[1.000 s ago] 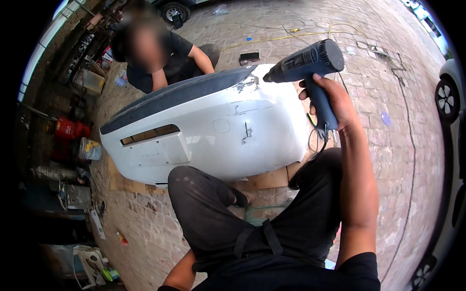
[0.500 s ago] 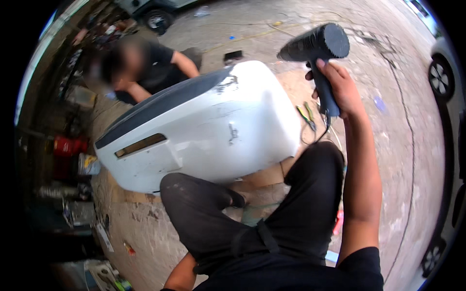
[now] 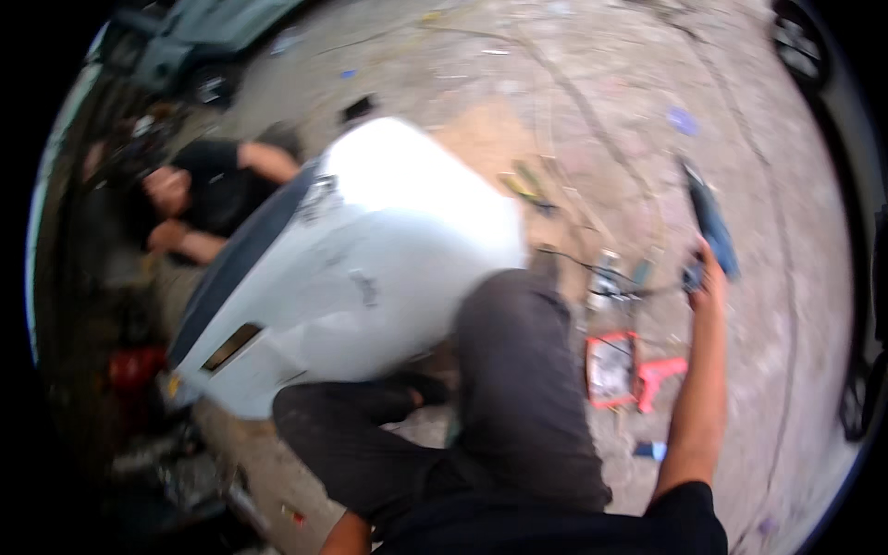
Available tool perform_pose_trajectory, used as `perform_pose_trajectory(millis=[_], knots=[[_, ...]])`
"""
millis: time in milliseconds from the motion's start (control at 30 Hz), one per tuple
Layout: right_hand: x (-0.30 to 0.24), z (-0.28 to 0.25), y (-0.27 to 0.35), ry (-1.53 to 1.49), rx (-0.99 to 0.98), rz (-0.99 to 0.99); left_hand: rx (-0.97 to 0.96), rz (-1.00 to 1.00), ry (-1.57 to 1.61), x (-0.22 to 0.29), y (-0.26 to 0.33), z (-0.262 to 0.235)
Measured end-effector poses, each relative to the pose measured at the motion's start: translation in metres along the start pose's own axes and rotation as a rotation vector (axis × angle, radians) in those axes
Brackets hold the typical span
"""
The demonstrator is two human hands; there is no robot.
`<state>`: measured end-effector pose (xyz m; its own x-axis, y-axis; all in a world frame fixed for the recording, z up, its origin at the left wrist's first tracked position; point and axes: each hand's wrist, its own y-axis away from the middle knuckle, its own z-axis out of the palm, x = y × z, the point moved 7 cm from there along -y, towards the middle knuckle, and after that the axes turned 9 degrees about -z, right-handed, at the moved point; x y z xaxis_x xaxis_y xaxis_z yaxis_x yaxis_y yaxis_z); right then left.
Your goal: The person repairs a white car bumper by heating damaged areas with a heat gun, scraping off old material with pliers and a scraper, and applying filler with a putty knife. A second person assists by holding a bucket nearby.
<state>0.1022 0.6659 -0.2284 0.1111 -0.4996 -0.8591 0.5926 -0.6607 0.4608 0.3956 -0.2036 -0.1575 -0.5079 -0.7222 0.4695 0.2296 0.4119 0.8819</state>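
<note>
My right hand (image 3: pixel 709 277), arm stretched out to the right, is closed round the grip of a dark heat gun (image 3: pixel 710 222). The gun is blurred by motion and held out over the concrete floor, apart from everything else. Its cord (image 3: pixel 610 274) trails left toward my knee. Before my legs lies a white car bumper (image 3: pixel 416 227) with a dark lower strip and black scuff marks, and neither hand touches it. My left arm (image 3: pixel 349 535) shows only in part at the lower edge; its hand is hidden.
Across the bumper another person (image 3: pixel 215 176) sits low at the left. Yellow-handled pliers (image 3: pixel 529 190) lie on cardboard beyond the bumper. A red-rimmed tray (image 3: pixel 592 375) and a red glue gun (image 3: pixel 655 375) lie near my right forearm. Cars (image 3: pixel 800 42) stand along the right edge.
My right hand has swung the heat gun lower and farther right, away from the bumper. My view has turned right, bringing the tray and red glue gun into sight.
</note>
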Motion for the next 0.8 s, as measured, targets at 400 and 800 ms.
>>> perform_pose_trajectory(millis=[400, 800], knots=[[0.235, -0.296, -0.087, -0.165, 0.510, 0.371, 0.955, 0.658, -1.284, 0.189, 0.087, -0.054], [0.122, -0.288, -0.003, 1.492, 0.446, -0.556, 0.061, 1.544, -1.440, 0.202, 0.162, 0.331]])
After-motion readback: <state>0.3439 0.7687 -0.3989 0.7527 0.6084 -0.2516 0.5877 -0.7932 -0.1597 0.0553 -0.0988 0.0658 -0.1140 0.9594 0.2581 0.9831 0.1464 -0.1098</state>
